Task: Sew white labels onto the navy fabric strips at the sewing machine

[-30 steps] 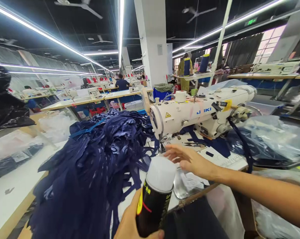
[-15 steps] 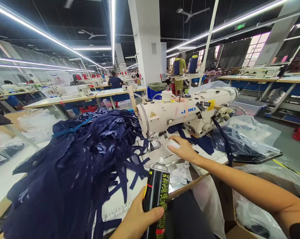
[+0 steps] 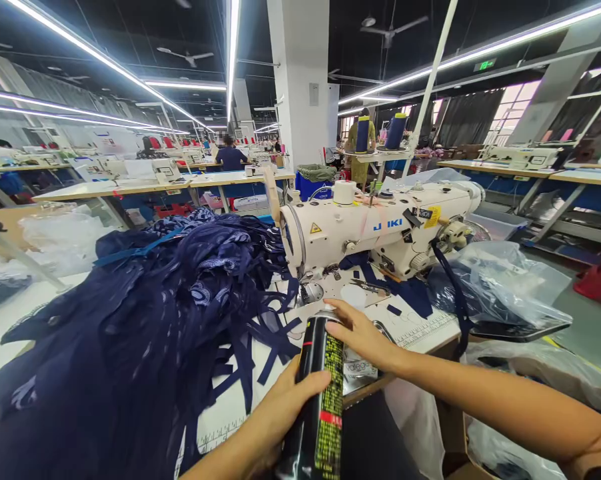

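A black spray can (image 3: 316, 400) with yellow lettering and a red band stands nearly upright, low in the middle of the view. My left hand (image 3: 285, 407) is wrapped round its body. At the can's top, my right hand (image 3: 363, 337) has its fingers closed about the white nozzle and shoulder. Just beyond lies a white rounded piece, seemingly the can's cap (image 3: 353, 295), on the sewing machine's bed. The white sewing machine (image 3: 345, 227) stands behind the can, with tweezers (image 3: 370, 287) lying near its base. Printed labels (image 3: 356, 375) are partly hidden under my right hand.
A large heap of navy fabric straps (image 3: 145, 333) covers the left of the table. Clear plastic bags (image 3: 505, 280) lie at the right. Thread cones (image 3: 395, 130) stand behind the machine. Farther back, a person in dark clothing (image 3: 230, 157) sits among other workstations.
My right hand has let go of the white piece, which now lies on the machine bed, and has come down to the can's top. My left hand has raised the can slightly.
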### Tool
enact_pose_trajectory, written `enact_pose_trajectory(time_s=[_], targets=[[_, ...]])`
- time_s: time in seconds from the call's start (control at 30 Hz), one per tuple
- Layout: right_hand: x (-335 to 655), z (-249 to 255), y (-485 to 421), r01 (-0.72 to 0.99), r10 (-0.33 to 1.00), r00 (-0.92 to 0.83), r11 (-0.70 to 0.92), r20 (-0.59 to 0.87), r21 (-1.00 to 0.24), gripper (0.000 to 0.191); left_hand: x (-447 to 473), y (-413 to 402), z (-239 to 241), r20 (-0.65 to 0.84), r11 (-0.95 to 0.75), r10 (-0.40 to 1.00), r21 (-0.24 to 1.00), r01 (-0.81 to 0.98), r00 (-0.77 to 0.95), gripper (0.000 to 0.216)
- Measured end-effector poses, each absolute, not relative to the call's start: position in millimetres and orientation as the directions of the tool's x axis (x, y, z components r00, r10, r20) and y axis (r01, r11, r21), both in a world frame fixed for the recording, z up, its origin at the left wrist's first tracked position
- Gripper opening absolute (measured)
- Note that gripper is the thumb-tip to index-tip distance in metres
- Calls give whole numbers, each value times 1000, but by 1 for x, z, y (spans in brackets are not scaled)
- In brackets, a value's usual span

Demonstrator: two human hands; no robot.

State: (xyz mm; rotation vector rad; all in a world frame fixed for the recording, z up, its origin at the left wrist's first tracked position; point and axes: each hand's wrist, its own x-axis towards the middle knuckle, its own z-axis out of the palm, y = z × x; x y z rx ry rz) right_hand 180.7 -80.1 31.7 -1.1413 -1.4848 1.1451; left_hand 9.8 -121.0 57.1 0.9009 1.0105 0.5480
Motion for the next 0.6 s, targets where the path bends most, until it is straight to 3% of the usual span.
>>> enact_pose_trajectory(time_s=[0.13,0.23,0.33,0.6], targets=[[169,29,-60,76,998,-66,19,14,-997,55,12,-97,53,-523,593,731,804,-31,439,50],[162,26,-43,123,999,27,-50,-47,-991,59,15,-80,48,-523,612,725,788,-71,448,45],[157,24,-29,182,996,92,-36,-19,-983,56,17,-65,46,-511,628,710,771,-107,485,37],[152,22,-9,167,998,61,14,25,-986,42,15,-46,39,-501,634,707,762,-133,500,27]])
